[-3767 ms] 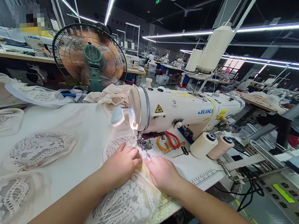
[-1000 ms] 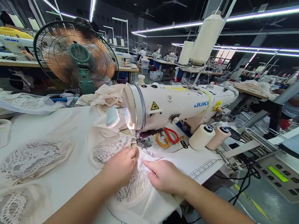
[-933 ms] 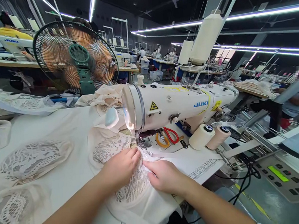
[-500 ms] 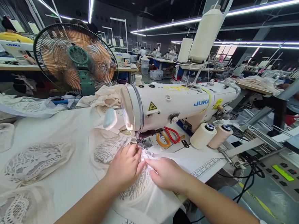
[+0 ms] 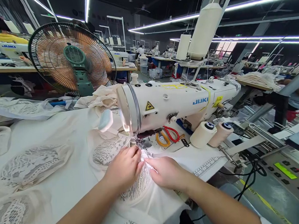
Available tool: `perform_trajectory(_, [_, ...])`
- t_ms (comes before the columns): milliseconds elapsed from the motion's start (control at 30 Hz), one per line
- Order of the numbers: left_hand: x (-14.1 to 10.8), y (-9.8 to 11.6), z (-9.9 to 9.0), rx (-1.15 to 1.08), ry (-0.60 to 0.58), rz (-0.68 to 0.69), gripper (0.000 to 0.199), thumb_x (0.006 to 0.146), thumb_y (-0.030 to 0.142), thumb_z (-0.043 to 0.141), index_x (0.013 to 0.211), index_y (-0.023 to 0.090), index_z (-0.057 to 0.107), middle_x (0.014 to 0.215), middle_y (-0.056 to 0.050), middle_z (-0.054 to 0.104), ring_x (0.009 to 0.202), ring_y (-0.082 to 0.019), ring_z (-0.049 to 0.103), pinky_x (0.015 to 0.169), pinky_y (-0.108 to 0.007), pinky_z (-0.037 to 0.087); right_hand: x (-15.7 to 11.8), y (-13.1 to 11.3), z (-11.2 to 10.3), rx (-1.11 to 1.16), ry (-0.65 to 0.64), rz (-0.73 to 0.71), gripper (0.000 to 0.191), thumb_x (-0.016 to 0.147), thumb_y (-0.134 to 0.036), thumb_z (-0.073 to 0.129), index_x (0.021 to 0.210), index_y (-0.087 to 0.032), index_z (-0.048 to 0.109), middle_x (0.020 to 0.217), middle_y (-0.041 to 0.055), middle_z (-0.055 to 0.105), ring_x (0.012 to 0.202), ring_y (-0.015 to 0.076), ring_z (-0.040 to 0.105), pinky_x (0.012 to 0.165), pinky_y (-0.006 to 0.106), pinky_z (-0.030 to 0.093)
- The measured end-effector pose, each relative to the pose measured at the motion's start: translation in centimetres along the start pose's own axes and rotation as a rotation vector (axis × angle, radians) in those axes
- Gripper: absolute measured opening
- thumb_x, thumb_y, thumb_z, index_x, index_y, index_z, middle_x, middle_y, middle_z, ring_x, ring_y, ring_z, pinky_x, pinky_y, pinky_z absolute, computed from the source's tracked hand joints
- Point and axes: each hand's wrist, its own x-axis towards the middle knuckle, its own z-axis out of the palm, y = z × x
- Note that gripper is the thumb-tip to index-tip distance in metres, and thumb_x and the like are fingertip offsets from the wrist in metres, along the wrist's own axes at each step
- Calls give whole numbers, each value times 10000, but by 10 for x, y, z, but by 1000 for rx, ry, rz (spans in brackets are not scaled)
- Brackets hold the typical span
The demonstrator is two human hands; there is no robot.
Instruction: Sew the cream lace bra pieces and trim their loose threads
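A cream lace garment (image 5: 138, 191), seemingly a bra, lies under the needle area of a white sewing machine (image 5: 161, 102). Beside the presser foot, my left hand (image 5: 124, 166) is closed on the lace, its fingertips close to the needle. My right hand (image 5: 166, 172) pinches the fabric edge just right of it, thumb and forefinger together. Part of the lace is hidden beneath both hands. A second lace cup (image 5: 106, 151) spreads out behind my left hand. Orange-handled and red-handled scissors (image 5: 171, 134) rest behind the needle area.
Two thread cones (image 5: 203, 134) stand right of the machine. More lace pieces (image 5: 32, 164) lie on the table (image 5: 79, 202) at left. A large fan (image 5: 74, 56) stands behind. A control panel (image 5: 285, 172) is at lower right. A person in yellow (image 5: 8, 36) sits far left.
The camera view has shifted slightly. Both hands stay on the lace beside the needle, with almost no visible movement of the fabric.
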Motion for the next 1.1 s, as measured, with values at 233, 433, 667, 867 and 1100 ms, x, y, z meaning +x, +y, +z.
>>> perform_trajectory(233, [0, 1, -6, -13, -50, 2, 276, 858, 223, 388, 951, 96, 615, 1041, -160, 625, 907, -277, 600, 784, -425, 492, 0, 3, 3, 7, 17, -22, 377, 811, -202, 387, 1144, -163, 559, 946, 89, 679, 860, 229, 612, 662, 285, 396])
perform_trajectory(433, [1, -2, -3, -9, -68, -7, 320, 866, 243, 346, 993, 105, 605, 1087, -159, 627, 973, -278, 593, 882, -459, 452, 1, 1, 1, -1, 20, -12, 372, 813, -203, 384, 1139, -164, 559, 931, 89, 678, 845, 226, 612, 636, 281, 380])
perform_trajectory(667, [1, -9, 0, 3, -90, -37, 359, 872, 262, 329, 1042, 97, 599, 1127, -170, 622, 1045, -294, 572, 962, -527, 381, 5, -1, -2, -61, 8, 5, 400, 835, -236, 365, 1184, -140, 536, 913, 116, 675, 838, 241, 612, 636, 299, 384])
perform_trajectory(867, [-2, -10, -2, 54, -63, -54, 307, 842, 225, 379, 1017, 123, 610, 1106, -128, 644, 1050, -286, 567, 986, -575, 336, 8, -2, -2, -82, -2, 10, 417, 842, -262, 362, 1208, -145, 523, 922, 115, 675, 851, 245, 611, 661, 309, 404])
perform_trajectory(1100, [-4, -15, -3, 186, -41, -97, 303, 847, 206, 394, 1030, 124, 620, 1137, -130, 634, 1082, -304, 544, 974, -599, 329, 10, -4, -2, -137, 13, 60, 405, 857, -309, 368, 1211, -183, 521, 936, 94, 676, 849, 240, 605, 639, 295, 387])
